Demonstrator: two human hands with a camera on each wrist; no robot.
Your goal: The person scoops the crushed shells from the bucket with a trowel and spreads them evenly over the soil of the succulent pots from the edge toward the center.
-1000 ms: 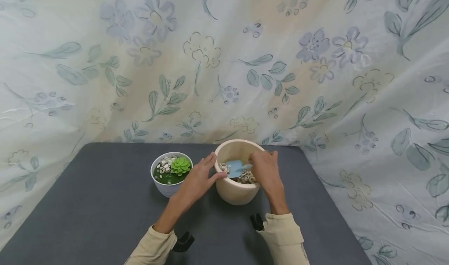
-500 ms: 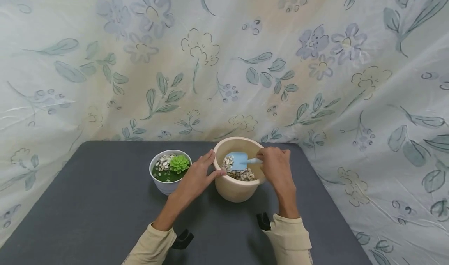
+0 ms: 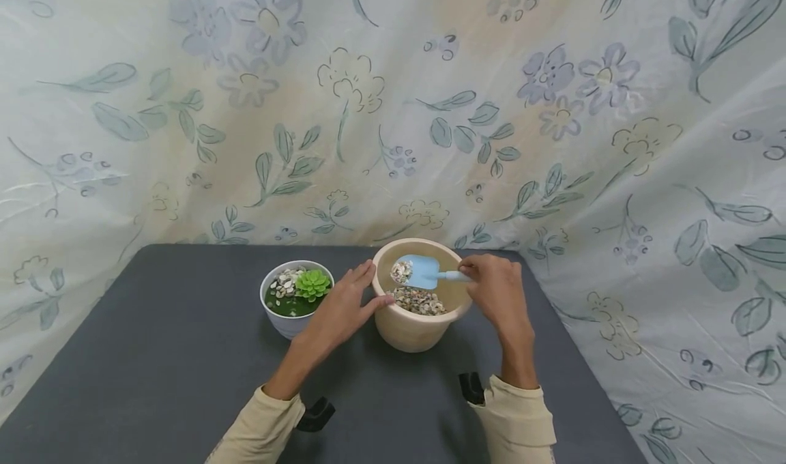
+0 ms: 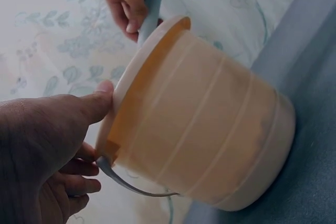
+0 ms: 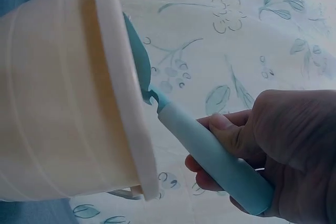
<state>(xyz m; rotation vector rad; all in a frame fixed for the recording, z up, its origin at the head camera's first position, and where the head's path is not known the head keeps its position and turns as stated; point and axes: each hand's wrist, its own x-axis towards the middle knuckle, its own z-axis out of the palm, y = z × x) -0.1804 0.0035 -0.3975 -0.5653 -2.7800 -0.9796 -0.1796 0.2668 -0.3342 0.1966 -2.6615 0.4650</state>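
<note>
The right hand is gripping the handle of a light blue scoop, fingers curled round it, and is holding the blade level above the rim of the beige pot, carrying a small load of pebbles. The left hand is bracing that pot at its 9 o'clock side, thumb on the rim and the fingers lying fairly straight against the wall; it is not clasping anything. A bed of pebbles is lying in the beige pot beneath the scoop. At 9 o'clock of it, just beside, the white pot with a green succulent is showing pebbles over only part of its dark surface. Judged from this, topping is partly done; the loaded scoop is not yet over the white pot.
</note>
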